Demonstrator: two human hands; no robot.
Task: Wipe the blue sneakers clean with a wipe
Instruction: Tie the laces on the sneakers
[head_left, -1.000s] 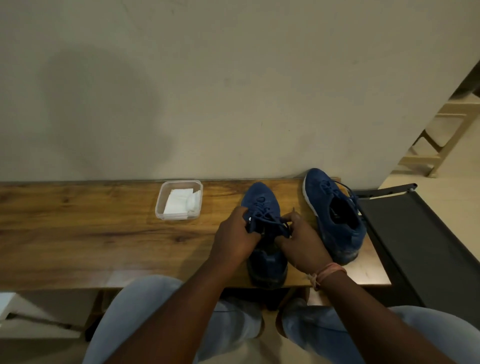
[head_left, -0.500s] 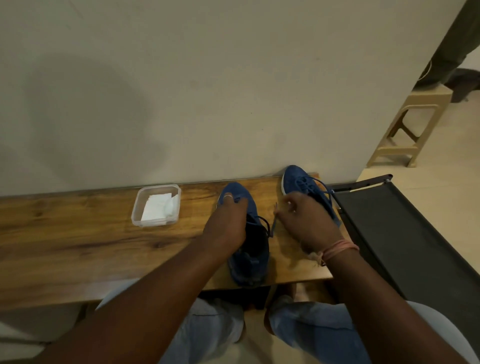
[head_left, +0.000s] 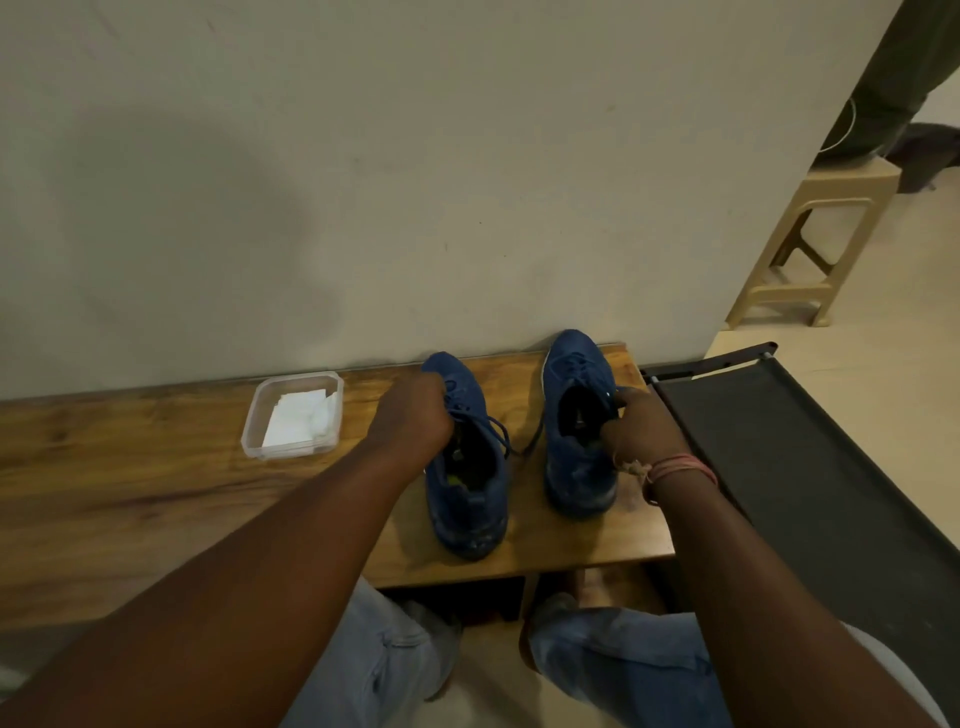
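no wipe in hand yet, sneakers only being held

nearest the camera, nothing of the task is seen but two forearms reaching out over the knees. on the bench (head_left: 156, 499) the near sneaker (head_left: 470, 499) is stood upright, heel toward the viewer, and is gripped at its collar by the left hand (head_left: 413, 423), fingers curled over the laces. just beside it, a little further back and apart from it, the far sneaker (head_left: 576, 415) is held at its collar edge by the right hand (head_left: 636, 431), fingers curled and pinched on the rim. pale scuffs are still seen on both heels, so no cleaning is judged done. further left, well apart from both hands, the tub (head_left: 291, 415) is sat open with white wipes (head_left: 298, 418) inside, untouched. everything is judged left: a wipe to be taken, both sneakers to be wiped.
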